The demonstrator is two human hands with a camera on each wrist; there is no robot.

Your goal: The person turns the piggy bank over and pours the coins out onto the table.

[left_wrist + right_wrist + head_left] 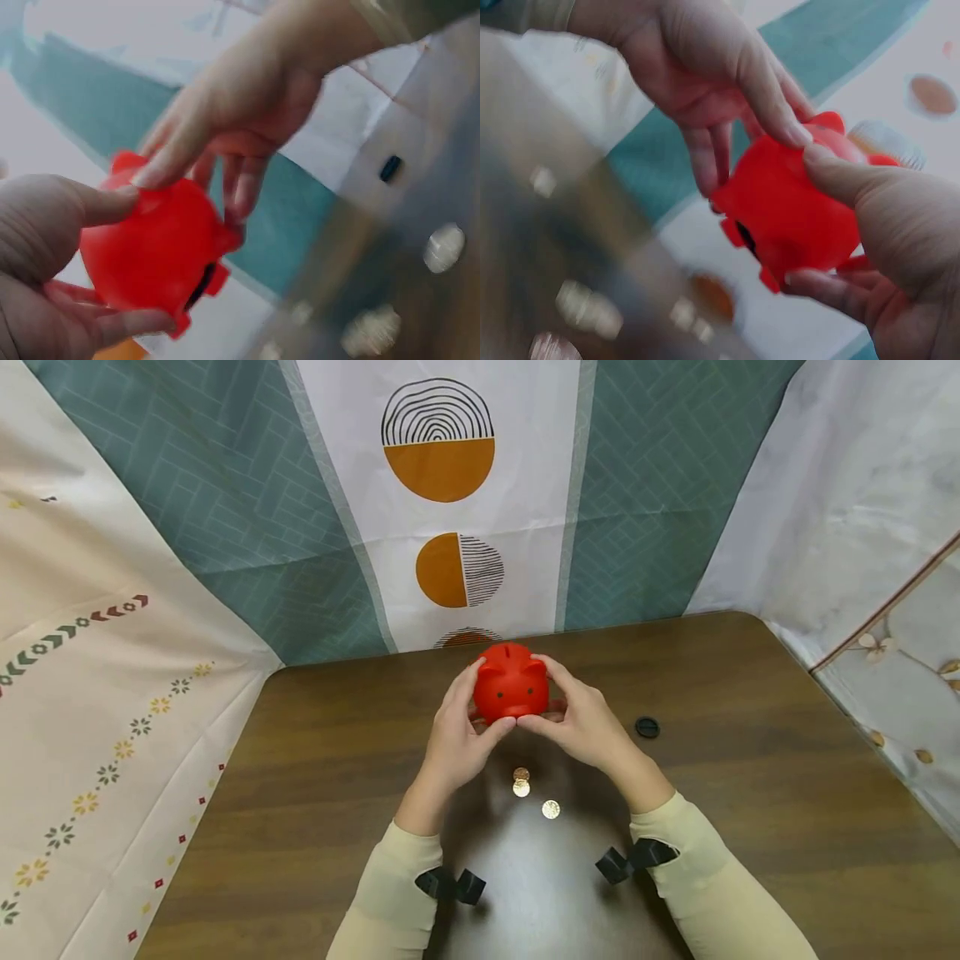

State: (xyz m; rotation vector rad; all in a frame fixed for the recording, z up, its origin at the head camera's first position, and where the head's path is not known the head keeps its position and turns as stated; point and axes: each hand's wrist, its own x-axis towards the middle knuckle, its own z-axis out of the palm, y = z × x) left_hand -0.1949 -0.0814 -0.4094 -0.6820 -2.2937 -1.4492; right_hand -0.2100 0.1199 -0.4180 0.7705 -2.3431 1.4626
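Note:
A red piggy bank (512, 685) is gripped between both hands above the far part of the table, its face toward me and a coin slot on top. My left hand (457, 727) holds its left side, and my right hand (581, 718) holds its right side. The thumbs meet below the snout, while the other fingers curl round the sides, partly hidden behind it. In the left wrist view, a dark opening (199, 286) shows in the belly between the stubby feet. A round black plug (647, 727) lies on the table right of my right hand.
Several shiny coins lie on the brown wooden table (322, 793) nearer to me: two overlapping coins (521, 782) and another coin (551, 810) beside them. Patterned cloths hang along the table's back and sides. Each sleeve carries a black wrist mount (450, 885).

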